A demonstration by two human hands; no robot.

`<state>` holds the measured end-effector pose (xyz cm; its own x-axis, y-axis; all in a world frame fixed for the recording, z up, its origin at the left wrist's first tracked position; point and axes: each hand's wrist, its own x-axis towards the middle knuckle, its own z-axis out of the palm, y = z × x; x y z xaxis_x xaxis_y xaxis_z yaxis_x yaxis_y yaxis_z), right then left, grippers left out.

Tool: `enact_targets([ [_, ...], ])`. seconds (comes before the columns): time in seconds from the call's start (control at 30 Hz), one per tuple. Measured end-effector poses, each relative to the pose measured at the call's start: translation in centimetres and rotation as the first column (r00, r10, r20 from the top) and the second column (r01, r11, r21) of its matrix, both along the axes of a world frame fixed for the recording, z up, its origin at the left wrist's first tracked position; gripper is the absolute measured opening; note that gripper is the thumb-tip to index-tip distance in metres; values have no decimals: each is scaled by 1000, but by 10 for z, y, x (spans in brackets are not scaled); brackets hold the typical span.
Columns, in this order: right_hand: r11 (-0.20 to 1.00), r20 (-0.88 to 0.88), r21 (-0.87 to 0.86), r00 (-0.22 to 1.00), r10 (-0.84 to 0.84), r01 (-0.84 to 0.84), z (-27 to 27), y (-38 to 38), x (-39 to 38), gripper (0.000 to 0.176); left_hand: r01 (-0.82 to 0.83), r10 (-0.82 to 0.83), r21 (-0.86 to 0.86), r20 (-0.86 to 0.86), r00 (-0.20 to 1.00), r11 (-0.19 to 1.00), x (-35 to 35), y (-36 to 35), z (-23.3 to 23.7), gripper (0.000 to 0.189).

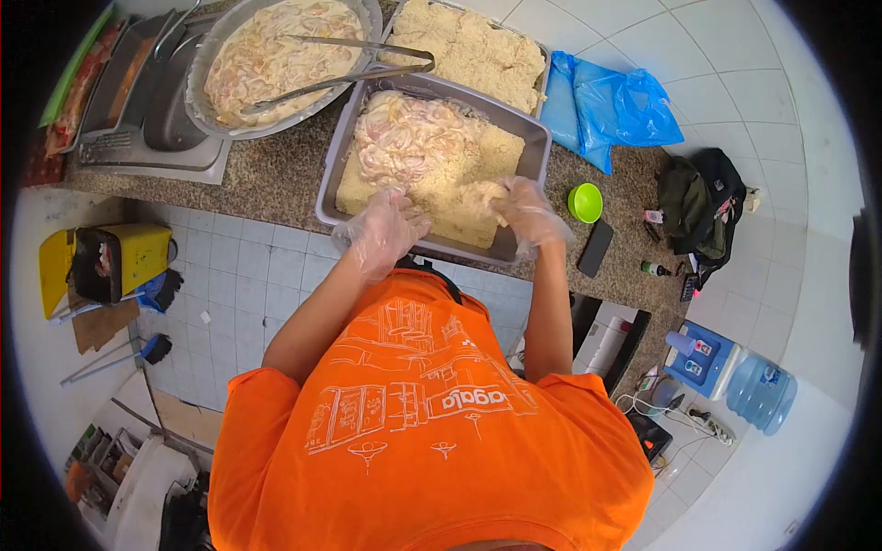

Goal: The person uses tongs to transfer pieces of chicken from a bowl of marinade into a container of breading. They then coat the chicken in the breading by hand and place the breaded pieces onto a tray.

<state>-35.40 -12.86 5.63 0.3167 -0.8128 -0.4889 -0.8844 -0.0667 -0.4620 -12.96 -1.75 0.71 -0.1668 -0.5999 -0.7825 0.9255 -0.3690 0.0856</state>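
A grey plastic tub (331,174) in front of me holds pale breading crumbs (450,225) and a heap of raw battered meat pieces (413,138). My right hand (525,213), in a clear plastic glove, grips a crumb-coated meat piece (482,197) at the tub's right side. Also gloved, my left hand (386,230) rests over the near left part of the crumbs with its fingers spread; nothing shows in it.
Behind the tub are a tray of coated pieces (459,46) and a large bowl of battered meat (285,55) with metal tongs (367,75) across it. To the right lie blue plastic bags (611,106), a green bowl (584,203) and a phone (596,248). A sink (175,110) is at left.
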Motion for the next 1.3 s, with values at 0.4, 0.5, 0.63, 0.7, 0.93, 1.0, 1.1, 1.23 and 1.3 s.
enact_targets([
  [0.4,941,-145,-301,983,114,-154,-127,74,-39,35,282,-272,-42,161,949,959,-66,-34,-134,45],
  [0.5,932,-230,-246,950,212,-268,-124,65,-17,32,341,-339,31,204,918,940,-91,-43,-113,38],
  [0.63,1000,-151,27,988,-7,11,-129,50,-13,34,455,-507,236,259,822,859,-109,-54,-46,33],
  [0.7,989,-152,87,983,-105,119,-123,48,-13,38,440,-465,156,219,858,884,-113,-53,-37,34],
  [0.93,920,-67,-5,918,-391,391,0,33,-6,54,239,-231,-120,74,970,964,-63,-62,24,42],
  [1.0,908,-30,-107,911,-411,406,15,31,0,51,169,-172,-105,-21,985,980,-53,-58,31,47],
  [1.1,949,-120,-247,978,169,-194,-39,12,-8,42,225,-219,-45,107,970,973,-39,-46,24,51],
  [1.23,568,-453,-476,741,497,-672,-143,-7,-22,26,188,-180,-69,118,977,980,-32,-27,5,57],
  [1.3,430,-525,-494,654,545,-755,-157,-12,-14,24,217,-208,-73,115,971,973,-23,-8,-11,58],
])
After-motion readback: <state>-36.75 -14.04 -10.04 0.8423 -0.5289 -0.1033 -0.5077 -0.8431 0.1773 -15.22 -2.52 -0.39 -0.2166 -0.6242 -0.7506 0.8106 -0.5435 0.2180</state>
